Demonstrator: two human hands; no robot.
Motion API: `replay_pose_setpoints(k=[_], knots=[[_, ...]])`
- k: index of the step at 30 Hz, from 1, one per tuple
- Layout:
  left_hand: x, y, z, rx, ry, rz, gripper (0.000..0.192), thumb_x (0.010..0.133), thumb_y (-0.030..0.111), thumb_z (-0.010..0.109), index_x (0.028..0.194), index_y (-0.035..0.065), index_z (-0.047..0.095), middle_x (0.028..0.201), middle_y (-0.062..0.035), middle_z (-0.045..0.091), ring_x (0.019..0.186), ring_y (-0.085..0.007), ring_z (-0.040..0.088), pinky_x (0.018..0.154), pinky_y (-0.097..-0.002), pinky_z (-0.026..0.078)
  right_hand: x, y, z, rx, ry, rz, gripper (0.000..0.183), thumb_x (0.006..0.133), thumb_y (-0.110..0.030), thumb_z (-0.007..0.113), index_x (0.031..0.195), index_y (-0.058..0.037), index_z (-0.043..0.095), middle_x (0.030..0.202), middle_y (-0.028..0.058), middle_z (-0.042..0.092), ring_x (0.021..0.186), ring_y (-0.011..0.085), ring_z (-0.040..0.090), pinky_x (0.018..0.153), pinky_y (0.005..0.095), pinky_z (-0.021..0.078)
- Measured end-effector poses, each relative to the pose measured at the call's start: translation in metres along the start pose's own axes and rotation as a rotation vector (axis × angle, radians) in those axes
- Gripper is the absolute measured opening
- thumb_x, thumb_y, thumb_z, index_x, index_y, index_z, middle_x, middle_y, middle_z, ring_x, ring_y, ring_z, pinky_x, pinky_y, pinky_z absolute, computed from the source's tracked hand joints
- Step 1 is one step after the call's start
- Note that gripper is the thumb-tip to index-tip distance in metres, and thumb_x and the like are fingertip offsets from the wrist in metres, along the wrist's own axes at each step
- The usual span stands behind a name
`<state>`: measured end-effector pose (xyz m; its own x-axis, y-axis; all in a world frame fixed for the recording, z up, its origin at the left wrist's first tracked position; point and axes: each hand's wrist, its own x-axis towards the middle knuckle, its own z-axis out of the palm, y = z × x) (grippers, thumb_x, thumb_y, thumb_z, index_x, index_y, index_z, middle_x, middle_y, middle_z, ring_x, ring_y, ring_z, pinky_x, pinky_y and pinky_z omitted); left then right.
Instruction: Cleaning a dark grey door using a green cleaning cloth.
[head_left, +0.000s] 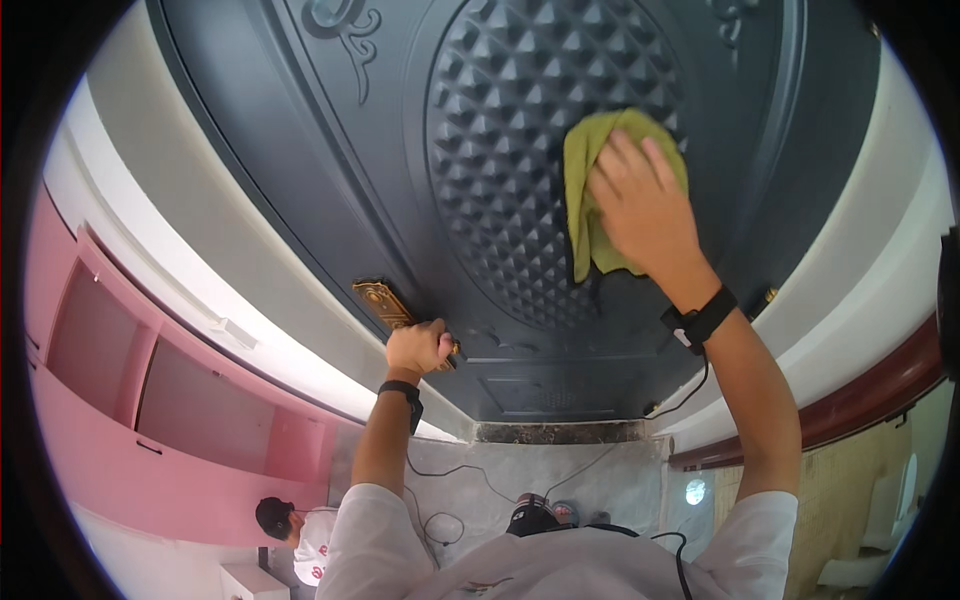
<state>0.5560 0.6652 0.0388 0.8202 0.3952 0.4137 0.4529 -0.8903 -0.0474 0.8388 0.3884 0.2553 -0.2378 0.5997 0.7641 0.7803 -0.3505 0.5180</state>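
A dark grey embossed door (315, 172) fills the view in front of me. My right hand (641, 202) is spread over a green cloth (585, 169) and presses it against the right part of the door's oval panel of raised pyramids (517, 135). Lower left, my left hand (420, 346) is closed around the door handle, whose ornate bronze-coloured plate (382, 300) shows above the fist. Most of the handle's lever is hidden by the fingers. Both wrists wear black straps, the right one with a cable.
Pink cabinets with open compartments (202, 397) stand at the left. Another person (300, 532) in a dark cap is at the lower left, near a white box (255, 581). Black cables (450, 469) run over the grey floor (600, 480). A dark threshold (555, 433) lies under the door.
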Motion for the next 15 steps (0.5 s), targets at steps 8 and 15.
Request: replay_pose_setpoints(k=[8, 15], knots=[[0.0, -0.001, 0.003, -0.049, 0.032, 0.022, 0.026, 0.088, 0.037, 0.054, 0.078, 0.0151, 0.063, 0.07, -0.0057, 0.071, 0.061, -0.0328, 0.068, 0.056, -0.0463, 0.055, 0.134, 0.016, -0.013, -0.115, 0.3, 0.272, 0.075, 0.078, -0.034, 0.078, 0.142, -0.0018, 0.053, 0.15, 0.0169, 0.048, 0.146, 0.0367, 0.038, 0.121, 0.0544, 0.0274], [-0.001, 0.0, -0.001, 0.003, -0.085, -0.004, 0.032, 0.092, 0.042, 0.051, 0.085, 0.0152, 0.067, 0.074, -0.0054, 0.073, 0.065, -0.0312, 0.071, 0.057, -0.0455, 0.056, 0.124, -0.025, 0.007, -0.003, 0.287, 0.226, 0.058, 0.074, -0.032, 0.079, 0.129, -0.0221, 0.064, 0.145, -0.0022, 0.055, 0.143, 0.0213, 0.047, 0.12, 0.0465, 0.0327]])
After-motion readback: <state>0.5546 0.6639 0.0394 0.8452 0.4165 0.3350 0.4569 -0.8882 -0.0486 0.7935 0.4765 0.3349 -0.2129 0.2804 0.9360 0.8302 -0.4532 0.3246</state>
